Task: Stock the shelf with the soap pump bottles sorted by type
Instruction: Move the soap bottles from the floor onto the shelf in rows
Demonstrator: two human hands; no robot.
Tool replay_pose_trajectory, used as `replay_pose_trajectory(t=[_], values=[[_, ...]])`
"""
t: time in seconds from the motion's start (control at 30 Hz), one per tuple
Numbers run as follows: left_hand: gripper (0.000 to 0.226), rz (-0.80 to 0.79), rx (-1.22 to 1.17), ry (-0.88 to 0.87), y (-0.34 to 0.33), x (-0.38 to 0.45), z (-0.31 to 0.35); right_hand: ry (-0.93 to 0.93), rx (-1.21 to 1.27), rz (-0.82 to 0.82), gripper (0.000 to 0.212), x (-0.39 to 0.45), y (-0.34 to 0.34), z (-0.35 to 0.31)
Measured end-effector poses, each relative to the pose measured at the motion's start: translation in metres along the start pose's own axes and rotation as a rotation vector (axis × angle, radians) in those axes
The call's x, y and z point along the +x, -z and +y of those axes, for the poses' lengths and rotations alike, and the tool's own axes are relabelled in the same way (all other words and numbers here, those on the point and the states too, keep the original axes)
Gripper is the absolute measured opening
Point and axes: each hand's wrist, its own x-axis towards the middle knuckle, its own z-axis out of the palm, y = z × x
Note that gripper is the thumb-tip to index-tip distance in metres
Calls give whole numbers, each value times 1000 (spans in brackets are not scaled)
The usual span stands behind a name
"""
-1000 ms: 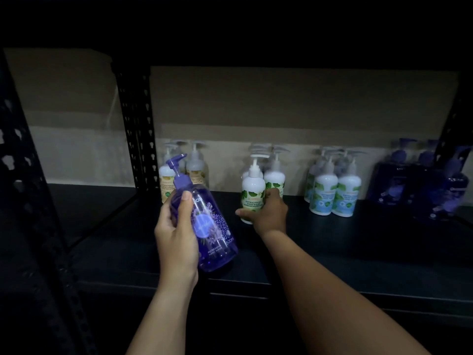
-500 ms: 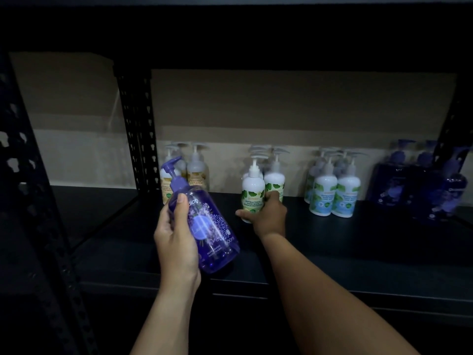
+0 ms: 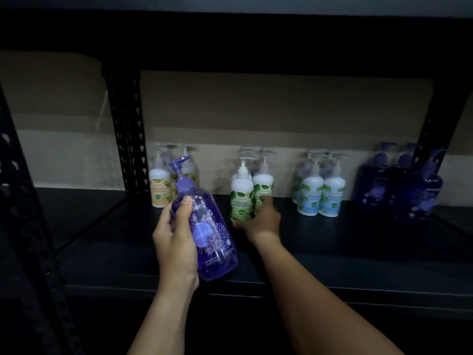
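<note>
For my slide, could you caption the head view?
Left hand holds purple bottle; right hand grips green-label bottle.

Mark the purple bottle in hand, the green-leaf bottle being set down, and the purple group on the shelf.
purple bottle [image 3: 207, 237], head view, label.
green-leaf bottle [image 3: 242, 201], head view, label.
purple group [image 3: 399, 185], head view, middle bottle's body.

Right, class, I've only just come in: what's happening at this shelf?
A person is stocking a dark shelf with pump bottles grouped by type. The left hand holds a purple bottle tilted above the shelf's front edge. The right hand is at the base of the green-label bottles, fingers against the front one. Yellow-label bottles stand at the left, blue-label bottles further right, and dark purple bottles at the far right, where the held one seems to belong.
</note>
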Motion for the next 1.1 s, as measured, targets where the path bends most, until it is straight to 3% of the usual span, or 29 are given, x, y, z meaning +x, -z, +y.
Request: replay_pose_trajectory(t=[0.27,0.37,0.6,0.7,0.9,1.1], values=[[67,-93,69,-28,-37,-26,-12,108,-77,-48,65,-35,60,19],[66,-133,77,-7,-54,-37,-19,88,-188,-70,57,-37,96,28],[62,-297,106,5,-102,-69,-25,51,-503,-119,17,-30,194,69],[58,-374,121,-31,-126,-87,-31,31,-592,-104,20,-25,237,88],[58,-515,157,-47,-176,-118,-58,-104,-734,-103,49,-21,314,113],[65,-618,219,-25,-207,-137,-88,-141,-795,-159,55,-14,339,127]])
